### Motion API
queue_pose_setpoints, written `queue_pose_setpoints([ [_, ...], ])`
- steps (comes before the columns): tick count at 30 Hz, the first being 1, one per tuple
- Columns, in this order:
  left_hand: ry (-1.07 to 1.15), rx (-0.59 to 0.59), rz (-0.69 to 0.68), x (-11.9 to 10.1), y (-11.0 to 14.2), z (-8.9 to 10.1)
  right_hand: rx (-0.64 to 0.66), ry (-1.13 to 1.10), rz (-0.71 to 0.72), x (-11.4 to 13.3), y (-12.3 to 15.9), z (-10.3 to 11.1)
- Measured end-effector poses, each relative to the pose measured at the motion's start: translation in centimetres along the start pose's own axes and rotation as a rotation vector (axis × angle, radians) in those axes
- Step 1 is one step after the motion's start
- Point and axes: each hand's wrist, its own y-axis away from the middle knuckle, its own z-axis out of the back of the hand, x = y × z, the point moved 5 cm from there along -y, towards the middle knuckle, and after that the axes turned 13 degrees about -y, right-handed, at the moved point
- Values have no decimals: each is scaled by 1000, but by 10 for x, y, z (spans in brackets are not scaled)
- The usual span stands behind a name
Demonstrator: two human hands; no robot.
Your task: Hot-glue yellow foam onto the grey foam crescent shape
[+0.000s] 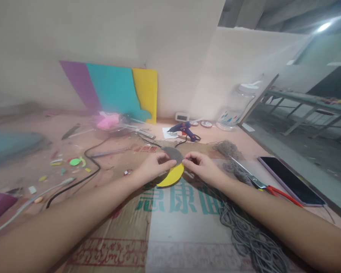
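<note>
Between my two hands is a crescent-shaped piece, its lower half a yellow crescent point(172, 177) and its upper half covered in grey yarn point(174, 154). My left hand point(156, 165) pinches it from the left, thumb lying across the middle. From the right, the fingertips of my right hand point(199, 165) are closed at its edge, where the grey meets the yellow; a strand of yarn there is too small to make out clearly. Loose grey yarn point(244, 227) trails under my right forearm and bunches up further back.
A glue gun point(184, 129) lies behind my hands. Scissors point(255, 180) with red handles and a phone point(291, 180) lie to the right. Coloured sheets point(110, 89) lean on the wall near a clear jug point(235, 108). Foam scraps point(75, 162) and a black cable point(95, 163) are left.
</note>
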Motion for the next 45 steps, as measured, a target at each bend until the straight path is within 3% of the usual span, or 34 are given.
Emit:
queue_pose_setpoints([
  [8,16,-12,14,1,1,0,61,-59,24,0,-1,0],
  [15,-7,-15,-28,0,0,2,-6,116,72,3,-2,2],
  [20,31,4,49,7,-3,0,47,173,132,10,-3,6],
  [22,36,-31,59,10,-4,1,-53,38,104,8,-9,26],
  [25,17,-60,81,13,-5,2,-378,-228,179,8,-18,69],
  [27,-14,-69,93,13,-5,4,-442,-271,213,8,-21,81],
  [29,-31,-70,79,10,-4,5,-334,-187,197,10,-21,72],
  [34,50,-16,7,2,-3,2,-15,4,175,18,-5,17],
  [38,75,13,33,0,-1,-1,61,75,123,11,-3,0],
  [45,43,59,-24,-1,0,-2,42,59,37,3,-3,0],
])
